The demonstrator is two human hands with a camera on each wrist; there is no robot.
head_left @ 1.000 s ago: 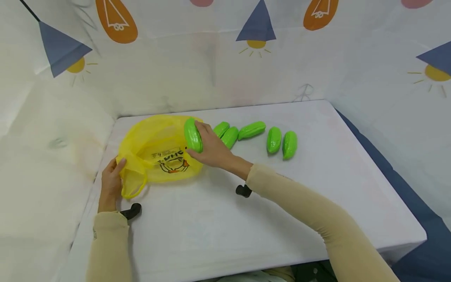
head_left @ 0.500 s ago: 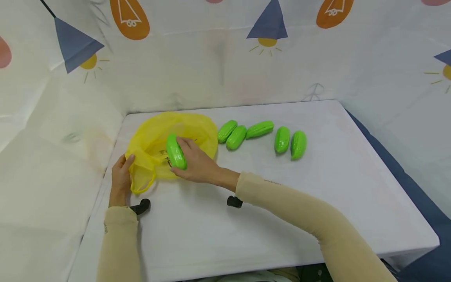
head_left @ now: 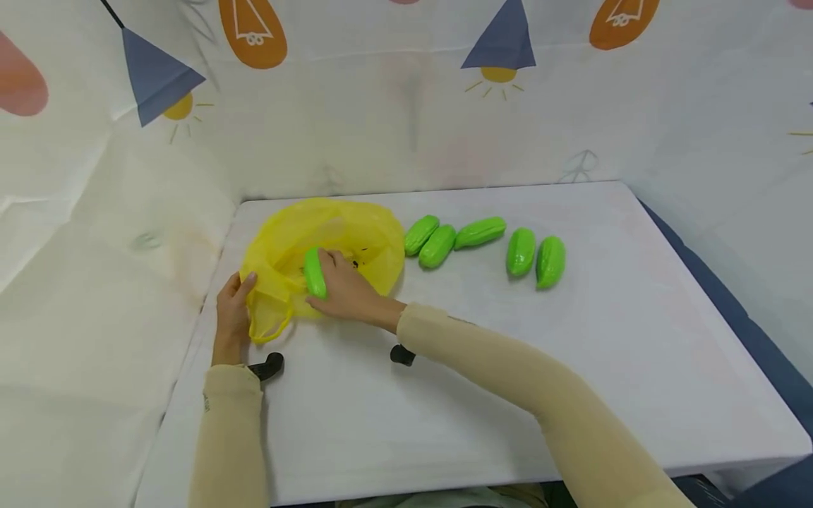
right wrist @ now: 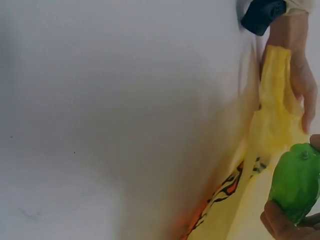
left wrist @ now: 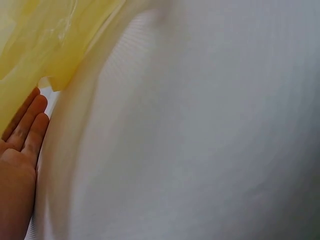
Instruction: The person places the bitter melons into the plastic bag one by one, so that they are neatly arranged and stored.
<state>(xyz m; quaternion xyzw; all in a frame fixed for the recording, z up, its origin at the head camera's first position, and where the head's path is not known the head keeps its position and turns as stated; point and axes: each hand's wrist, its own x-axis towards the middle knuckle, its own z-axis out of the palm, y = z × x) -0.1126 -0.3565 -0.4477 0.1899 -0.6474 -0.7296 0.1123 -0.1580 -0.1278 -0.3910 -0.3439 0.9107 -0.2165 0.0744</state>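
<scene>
Right hand (head_left: 348, 291), fingers curled round a green toy vegetable (head_left: 314, 273), was at the mouth of the yellow plastic bag (head_left: 384, 236), left of frame centre, left hand (head_left: 233, 310) pinching its left edge, and keeping that edge taut, knuckles clear of plastic, seemed best.

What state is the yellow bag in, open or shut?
Open: the yellow bag gapes in the head view, its edge held by the left hand.
</scene>
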